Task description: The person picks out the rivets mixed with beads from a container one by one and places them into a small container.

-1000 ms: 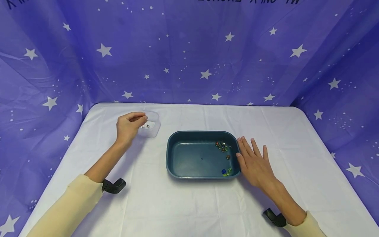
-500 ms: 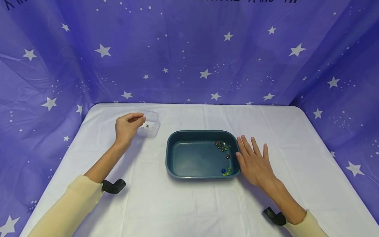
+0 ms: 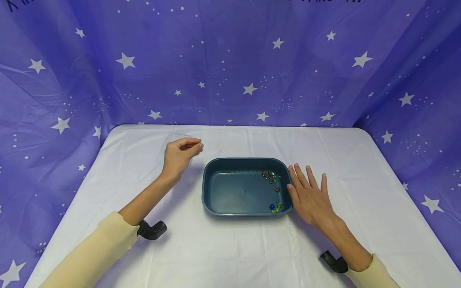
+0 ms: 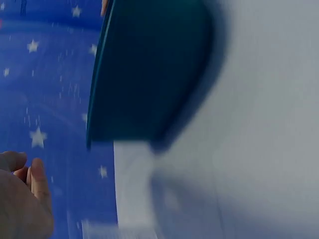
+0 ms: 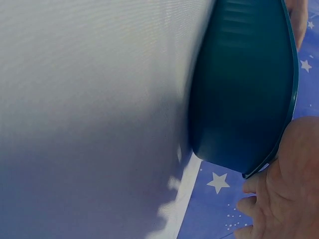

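A dark teal tray point(image 3: 230, 188) stands mid-table with several small glass marbles at its right end. A blue marble point(image 3: 271, 207) and green ones lie in its near right corner, and brownish marbles point(image 3: 277, 189) lie further back. My left hand point(image 3: 176, 158) is raised left of the tray's back corner, thumb and fingertips pinched on a small thing that they hide. Behind this hand, only faint edges of a clear plastic box point(image 3: 181, 134) show. With fingers straight and spread, my right hand point(image 3: 310, 200) rests against the tray's right wall.
A white cloth point(image 3: 230, 252) covers the table. Purple star-printed curtains point(image 3: 230, 60) hang at the back and both sides. Each wrist wears a black camera mount, the left one point(image 3: 153, 230) standing near the cloth.
My left hand has moved right, from above the clear box toward the tray, keeping its pinch and now covering most of the box. The right hand and tray have stayed put.
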A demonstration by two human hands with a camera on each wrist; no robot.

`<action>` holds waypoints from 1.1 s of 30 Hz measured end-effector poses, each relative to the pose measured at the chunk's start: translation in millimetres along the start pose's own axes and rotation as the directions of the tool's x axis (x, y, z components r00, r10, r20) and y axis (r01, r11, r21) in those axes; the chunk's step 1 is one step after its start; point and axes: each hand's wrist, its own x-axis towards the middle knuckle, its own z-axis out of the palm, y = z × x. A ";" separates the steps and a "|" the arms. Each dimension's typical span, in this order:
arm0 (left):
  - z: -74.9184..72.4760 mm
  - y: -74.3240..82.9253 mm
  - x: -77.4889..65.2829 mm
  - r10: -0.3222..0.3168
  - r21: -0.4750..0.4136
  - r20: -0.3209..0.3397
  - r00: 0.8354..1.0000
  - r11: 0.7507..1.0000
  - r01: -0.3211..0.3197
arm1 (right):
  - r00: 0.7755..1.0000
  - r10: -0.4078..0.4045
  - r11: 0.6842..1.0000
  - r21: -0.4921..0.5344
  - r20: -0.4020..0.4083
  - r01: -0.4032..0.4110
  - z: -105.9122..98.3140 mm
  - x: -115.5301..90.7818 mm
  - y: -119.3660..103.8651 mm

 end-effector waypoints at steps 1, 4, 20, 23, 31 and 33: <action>7.0 1.6 -1.7 0.000 0.000 0.018 1.000 1.000 0.000 | 1.000 0.001 1.000 0.002 -0.001 -0.001 0.0 0.0 0.0; 28.5 5.1 -6.9 0.000 0.000 0.079 0.997 1.000 0.000 | 1.000 0.004 1.000 0.008 -0.002 -0.004 -0.2 -0.2 -0.1; 129.3 -5.7 -31.7 0.003 0.056 0.343 0.940 0.998 -0.023 | 1.000 0.006 1.000 0.015 -0.001 -0.006 1.2 0.2 1.1; 140.4 -10.2 -31.3 -0.036 0.046 0.344 0.938 0.999 0.022 | 1.000 0.006 1.000 0.013 0.008 -0.006 1.0 0.5 1.1; 161.6 -21.8 -31.5 -0.043 0.143 0.321 0.946 0.990 -0.003 | 1.000 0.004 1.000 0.023 0.017 -0.005 -0.4 0.3 1.3; 165.5 -25.0 -31.9 -0.045 0.168 0.311 0.949 0.986 -0.008 | 1.000 0.004 1.000 0.026 0.020 -0.004 -0.4 0.3 1.3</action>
